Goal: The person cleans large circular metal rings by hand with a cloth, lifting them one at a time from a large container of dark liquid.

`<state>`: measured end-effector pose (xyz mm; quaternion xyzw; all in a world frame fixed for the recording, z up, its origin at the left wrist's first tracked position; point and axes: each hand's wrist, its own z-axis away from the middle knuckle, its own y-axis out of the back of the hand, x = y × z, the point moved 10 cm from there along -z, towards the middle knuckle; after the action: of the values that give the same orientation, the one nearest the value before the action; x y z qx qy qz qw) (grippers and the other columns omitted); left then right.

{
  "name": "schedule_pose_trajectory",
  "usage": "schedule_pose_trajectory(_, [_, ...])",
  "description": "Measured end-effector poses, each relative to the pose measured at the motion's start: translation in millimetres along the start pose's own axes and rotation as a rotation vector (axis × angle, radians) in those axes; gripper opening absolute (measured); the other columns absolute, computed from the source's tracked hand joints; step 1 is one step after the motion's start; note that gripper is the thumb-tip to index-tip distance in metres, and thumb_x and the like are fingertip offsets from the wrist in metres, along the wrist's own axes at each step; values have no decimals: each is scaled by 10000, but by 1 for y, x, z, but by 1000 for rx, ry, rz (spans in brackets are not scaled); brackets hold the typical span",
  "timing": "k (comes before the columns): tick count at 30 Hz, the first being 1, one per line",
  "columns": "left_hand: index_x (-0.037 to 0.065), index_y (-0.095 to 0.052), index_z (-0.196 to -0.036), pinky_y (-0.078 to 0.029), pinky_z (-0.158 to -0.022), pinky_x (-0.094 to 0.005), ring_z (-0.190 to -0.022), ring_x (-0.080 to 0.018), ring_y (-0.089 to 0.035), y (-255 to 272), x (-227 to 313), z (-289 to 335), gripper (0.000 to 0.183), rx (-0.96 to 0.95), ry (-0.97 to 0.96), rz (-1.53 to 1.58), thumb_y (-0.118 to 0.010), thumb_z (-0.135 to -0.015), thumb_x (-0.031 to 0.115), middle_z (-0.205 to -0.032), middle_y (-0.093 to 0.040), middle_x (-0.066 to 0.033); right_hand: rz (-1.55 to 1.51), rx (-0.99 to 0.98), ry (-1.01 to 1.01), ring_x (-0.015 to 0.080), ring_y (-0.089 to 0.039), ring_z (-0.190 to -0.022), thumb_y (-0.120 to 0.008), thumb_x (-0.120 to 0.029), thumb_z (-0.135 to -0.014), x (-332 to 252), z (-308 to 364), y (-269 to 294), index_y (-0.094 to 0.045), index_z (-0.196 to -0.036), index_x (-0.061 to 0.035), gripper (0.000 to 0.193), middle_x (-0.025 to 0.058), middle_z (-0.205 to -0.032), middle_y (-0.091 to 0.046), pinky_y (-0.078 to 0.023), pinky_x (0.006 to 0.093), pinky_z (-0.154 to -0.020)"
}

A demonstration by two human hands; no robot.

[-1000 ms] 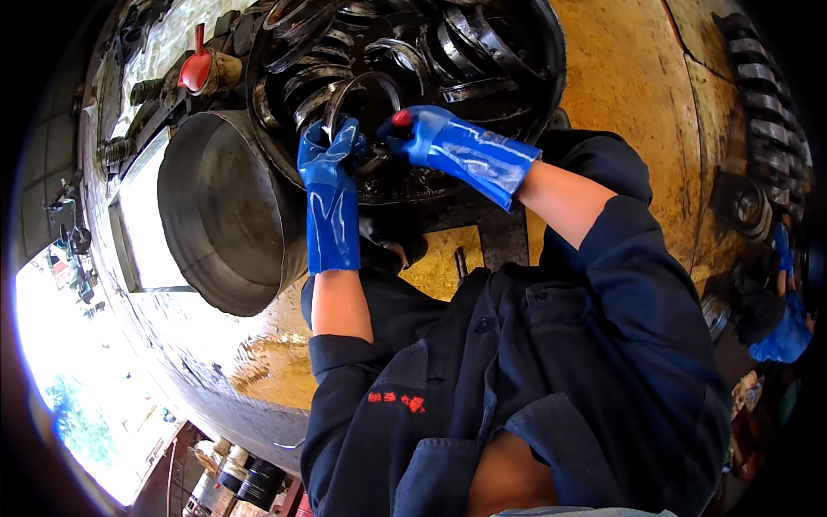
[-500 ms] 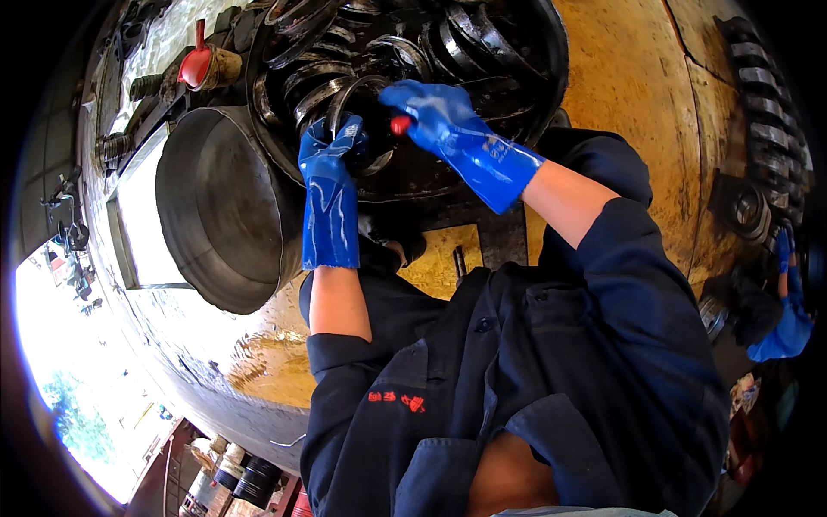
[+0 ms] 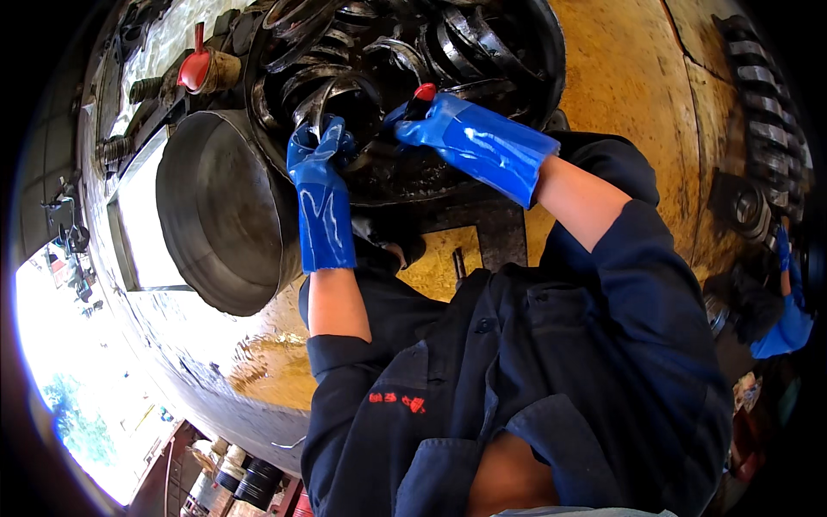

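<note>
My left hand (image 3: 320, 159), in a long blue rubber glove, is closed around the lower edge of a dark, oily metal ring (image 3: 320, 102). It keeps the ring tilted up at the near left of a big round pan (image 3: 562, 65). To its right, my right hand (image 3: 444, 125), gloved the same way, is closed on a tool with a red end (image 3: 425, 91) and a dark part below it. The glove hides the rest of that tool, so I cannot tell its kind. Several more oily metal rings (image 3: 457, 47) lie heaped in the pan.
An open metal drum (image 3: 228, 215) lies at the left of the pan. Beyond it are a red scoop (image 3: 195, 67) and a small tub (image 3: 226, 69). More dark rings (image 3: 765, 103) stand in a row at the far right, and another person's blue sleeve (image 3: 784, 332) shows there.
My right hand has turned and shifted slightly right, so the tool's red end now points away from me. My left hand has moved slightly left, tilting the ring.
</note>
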<state>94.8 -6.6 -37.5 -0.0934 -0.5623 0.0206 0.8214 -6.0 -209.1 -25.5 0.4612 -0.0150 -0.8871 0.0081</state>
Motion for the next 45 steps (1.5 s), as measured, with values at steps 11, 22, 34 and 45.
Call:
schedule_pose_trajectory(11, [74, -716, -1022, -443, -476, -284, -542, -164, -583, -8, 0, -19, 131, -153, 42, 209, -768, -902, 78, -662, -627, -35, -210, 24, 138, 119, -622, -658, -704, -484, -901, 6, -21, 19, -759, -944, -103, 388, 37, -737, -700, -484, 305, -623])
schedule_pose_trajectory(22, [126, -708, -1017, -367, -419, -282, -461, -141, -497, 2, -2, -12, 96, -138, 140, 190, -741, -928, 107, -593, -552, 4, 269, 544, 463, 188, -732, -842, -762, -208, -871, -15, -12, 48, -763, -1045, -153, 183, 87, -907, -762, -567, 287, -819])
schedule_pose_trajectory(34, [81, -661, -1017, -495, -504, -290, -594, -156, -626, 23, -21, -3, 212, -30, 116, 34, -803, -867, 36, -768, -669, -32, 188, 213, -47, 241, -712, -839, -682, -371, -895, 10, -29, 41, -718, -1044, -60, 347, 123, -930, -749, -580, 354, -787])
schedule_pose_trajectory(45, [28, -708, -1085, -561, -806, -290, -858, -127, -678, -26, -55, 3, 314, -375, 35, -542, -839, -801, 49, -970, -739, -31, 373, 181, 366, 196, -699, -736, -696, -399, -921, -64, 7, 16, -708, -993, -83, 324, 81, -770, -700, -564, 348, -741])
